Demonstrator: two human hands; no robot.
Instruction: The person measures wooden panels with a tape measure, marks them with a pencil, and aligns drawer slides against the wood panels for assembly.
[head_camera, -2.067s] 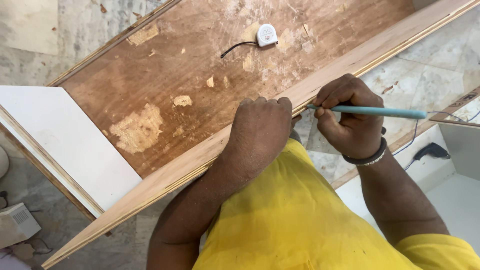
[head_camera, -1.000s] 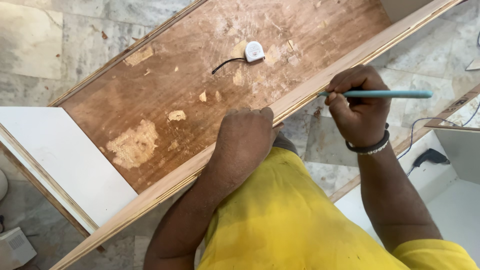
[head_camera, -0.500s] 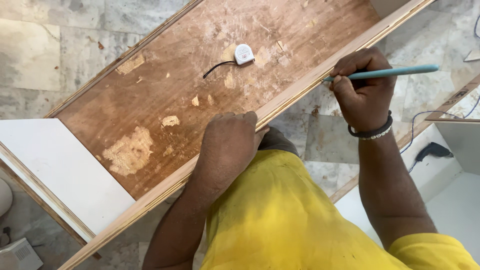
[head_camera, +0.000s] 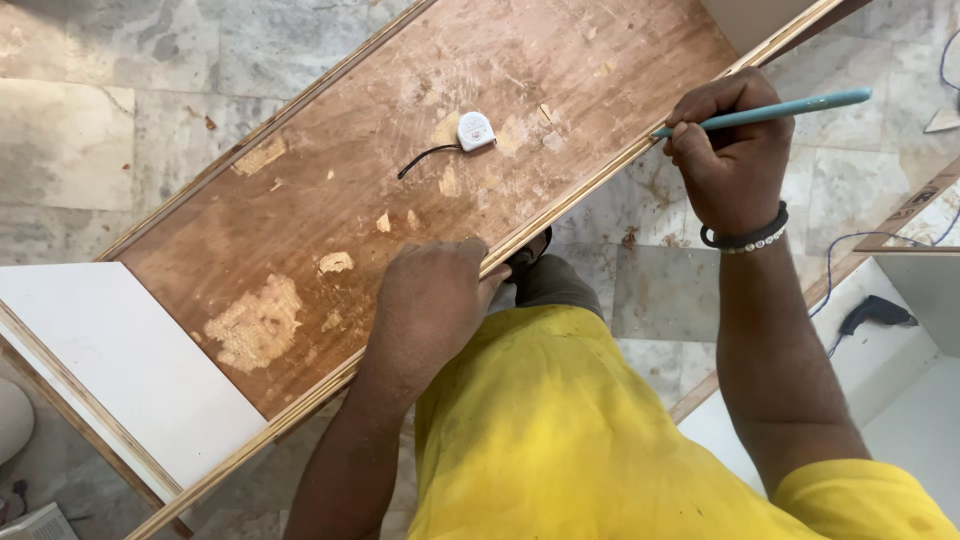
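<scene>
One long brown plywood board (head_camera: 400, 190) with a raised edge strip lies slanted across a grey marble floor (head_camera: 120, 110), its worn face marked with several pale patches. The right hand (head_camera: 735, 150) is closed around one teal pencil (head_camera: 775, 108), the tip set against the board's near edge strip towards its upper end. The left hand (head_camera: 430, 305) lies palm down, fingers curled over the same edge further along, holding nothing else. One small white tape measure (head_camera: 475, 131) with a black cord rests on the board's face, well apart from both hands. One white panel (head_camera: 120, 375) lies at the board's lower left end. One dark power drill (head_camera: 875, 313) lies to the right, its blue cable trailing.
</scene>
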